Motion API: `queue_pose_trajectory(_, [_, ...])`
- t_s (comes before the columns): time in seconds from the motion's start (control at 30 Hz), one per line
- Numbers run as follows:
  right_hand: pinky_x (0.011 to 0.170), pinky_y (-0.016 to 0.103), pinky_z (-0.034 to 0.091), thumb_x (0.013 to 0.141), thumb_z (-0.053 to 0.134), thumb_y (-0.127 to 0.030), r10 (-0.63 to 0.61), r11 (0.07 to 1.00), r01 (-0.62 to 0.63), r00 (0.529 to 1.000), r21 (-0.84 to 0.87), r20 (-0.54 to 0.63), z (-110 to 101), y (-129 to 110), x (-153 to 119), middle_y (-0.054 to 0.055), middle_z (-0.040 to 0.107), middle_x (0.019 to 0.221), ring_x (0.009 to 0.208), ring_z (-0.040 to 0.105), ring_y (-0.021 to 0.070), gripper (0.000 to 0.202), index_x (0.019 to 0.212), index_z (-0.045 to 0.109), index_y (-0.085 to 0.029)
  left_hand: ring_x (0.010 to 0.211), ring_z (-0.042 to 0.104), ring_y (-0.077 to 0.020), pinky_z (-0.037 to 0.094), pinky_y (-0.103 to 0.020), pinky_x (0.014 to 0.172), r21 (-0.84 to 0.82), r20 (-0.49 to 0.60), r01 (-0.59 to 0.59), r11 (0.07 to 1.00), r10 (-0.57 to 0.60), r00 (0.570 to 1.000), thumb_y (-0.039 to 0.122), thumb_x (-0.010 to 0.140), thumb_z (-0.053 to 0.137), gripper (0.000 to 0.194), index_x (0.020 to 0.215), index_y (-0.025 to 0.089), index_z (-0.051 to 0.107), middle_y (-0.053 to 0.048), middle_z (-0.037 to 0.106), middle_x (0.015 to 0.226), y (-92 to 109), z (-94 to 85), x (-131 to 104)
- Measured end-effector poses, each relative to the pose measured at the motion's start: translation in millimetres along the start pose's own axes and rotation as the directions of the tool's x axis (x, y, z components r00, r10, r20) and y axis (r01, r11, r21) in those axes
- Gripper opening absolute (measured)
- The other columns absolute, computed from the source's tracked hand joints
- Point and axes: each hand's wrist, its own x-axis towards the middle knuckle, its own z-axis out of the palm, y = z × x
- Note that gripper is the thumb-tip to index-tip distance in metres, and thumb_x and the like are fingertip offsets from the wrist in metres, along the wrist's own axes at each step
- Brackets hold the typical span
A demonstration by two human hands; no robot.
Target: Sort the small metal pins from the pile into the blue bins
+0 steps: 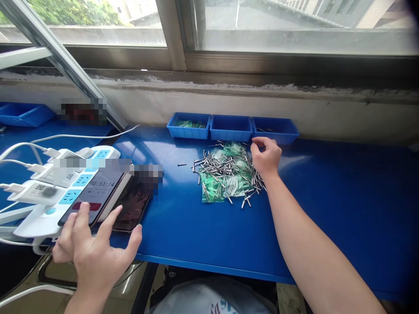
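Observation:
My left hand (98, 246) is spread over a phone (103, 189) with a timer on its screen; a fingertip rests at the red button near the lower end. A second dark phone (132, 207) lies beside it, under my other fingers. Out to the right, my right hand (266, 158) is closed in a pinch at the far right edge of a heap of metal blind rivets (214, 165). A thin rivet seems to stick out from its fingertips. Small clear-and-green plastic packets (212, 187) of rivets lie among the loose ones.
Three blue bins stand behind the heap: the left bin (173, 131) holds green packets, the middle bin (231, 130) sits between, and the right bin (278, 136) holds a few thin pieces. A white power strip (29, 224) with chargers and cables lies left. A metal frame (70, 65) slants behind it.

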Motion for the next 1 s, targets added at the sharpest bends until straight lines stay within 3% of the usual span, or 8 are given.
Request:
queue_pose_trajectory(0.13, [0.073, 0.035, 0.048, 0.071, 0.051, -0.018, 0.001, 1.000, -0.001, 1.000, 0.000, -0.003, 0.2, 0.2, 0.1, 0.003, 0.066, 0.074, 0.078, 0.059, 0.0206, 0.018, 0.080, 0.067, -0.020, 0.135, 0.017, -0.0425, 0.015, -0.060, 0.105, 0.020, 0.037, 0.024, 1.000, -0.025, 0.999, 0.040, 0.070, 0.061, 0.076, 0.140, 0.034, 0.032, -0.005, 0.011, 0.153, -2.7, 2.9, 0.5])
queue_pose_trajectory(0.27, [0.074, 0.035, 0.048, 0.071, 0.052, -0.018, 0.011, 1.000, -0.011, 1.000, 0.008, -0.001, -0.2, -1.1, 0.2, 0.004, 0.066, 0.073, 0.078, 0.059, 0.0208, 0.018, 0.080, 0.067, -0.020, 0.134, 0.008, -0.0477, 0.010, -0.068, 0.099, 0.101, 0.186, 0.004, 0.995, -0.022, 0.982, 0.047, 0.073, 0.057, 0.055, 0.125, 0.031, 0.053, -0.004, -0.005, 0.154, -5.0, 4.4, 3.4])
queue_pose_trajectory(0.5, [0.075, 0.036, 0.048, 0.071, 0.052, -0.020, 0.022, 1.000, -0.022, 1.000, 0.012, 0.010, 0.1, 0.1, 0.2, 0.004, 0.066, 0.075, 0.079, 0.059, 0.0211, 0.018, 0.081, 0.067, -0.020, 0.136, 0.008, -0.0450, 0.011, -0.065, 0.100, 0.063, 0.181, 0.011, 0.998, -0.022, 0.983, 0.044, 0.071, 0.060, 0.067, 0.134, 0.033, 0.040, -0.007, -0.003, 0.154, -5.9, 3.5, 3.8])
queue_pose_trajectory(0.67, [0.073, 0.035, 0.048, 0.071, 0.051, -0.019, 0.007, 1.000, -0.007, 1.000, -0.001, -0.001, 0.9, 1.0, 0.0, 0.003, 0.066, 0.074, 0.078, 0.059, 0.0206, 0.018, 0.080, 0.067, -0.020, 0.135, 0.008, -0.0469, 0.015, -0.065, 0.098, 0.045, 0.190, 0.016, 0.999, -0.024, 0.981, 0.041, 0.068, 0.062, 0.060, 0.126, 0.030, 0.050, -0.008, -0.001, 0.154, -2.6, -0.4, 7.1])
queue_pose_trajectory(0.77, [0.073, 0.035, 0.049, 0.071, 0.052, -0.019, -0.002, 1.000, 0.002, 1.000, -0.002, -0.008, 0.9, 1.6, -0.1, 0.004, 0.066, 0.074, 0.078, 0.059, 0.0206, 0.018, 0.080, 0.067, -0.020, 0.134, 0.013, -0.0447, 0.020, -0.062, 0.100, -0.021, 0.191, 0.004, 1.000, 0.000, 0.982, 0.036, 0.065, 0.065, 0.051, 0.116, 0.030, 0.058, -0.006, 0.017, 0.151, 0.4, -3.8, 10.2])
queue_pose_trajectory(0.87, [0.073, 0.035, 0.049, 0.071, 0.052, -0.019, -0.003, 1.000, 0.003, 1.000, -0.001, -0.004, 1.4, 2.2, 0.0, 0.004, 0.066, 0.073, 0.078, 0.059, 0.0205, 0.018, 0.080, 0.067, -0.020, 0.123, 0.039, -0.0367, 0.031, -0.052, 0.100, -0.147, 0.238, -0.056, 0.988, 0.090, 0.967, 0.033, 0.069, 0.064, 0.034, 0.102, 0.028, 0.065, -0.008, 0.050, 0.127, 11.5, -4.5, 14.7])
queue_pose_trajectory(0.93, [0.074, 0.036, 0.048, 0.071, 0.052, -0.019, -0.001, 1.000, 0.001, 1.000, -0.002, 0.002, 1.8, 2.3, -0.1, 0.004, 0.066, 0.074, 0.079, 0.059, 0.0207, 0.017, 0.080, 0.067, -0.020, 0.106, 0.053, -0.0293, 0.039, -0.045, 0.094, -0.239, 0.277, -0.120, 0.963, 0.187, 0.943, 0.033, 0.074, 0.060, 0.021, 0.093, 0.025, 0.067, -0.008, 0.060, 0.107, 28.7, -3.1, 21.0])
queue_pose_trajectory(1.0, [0.074, 0.036, 0.048, 0.071, 0.052, -0.020, 0.003, 1.000, -0.003, 1.000, 0.002, 0.002, 2.1, 2.1, -0.3, 0.004, 0.066, 0.075, 0.079, 0.059, 0.0209, 0.017, 0.080, 0.067, -0.020, 0.095, 0.057, -0.0248, 0.043, -0.039, 0.087, -0.303, 0.347, -0.160, 0.939, 0.265, 0.900, 0.032, 0.079, 0.056, 0.019, 0.091, 0.023, 0.067, -0.007, 0.063, 0.094, 54.6, -1.1, 32.2])
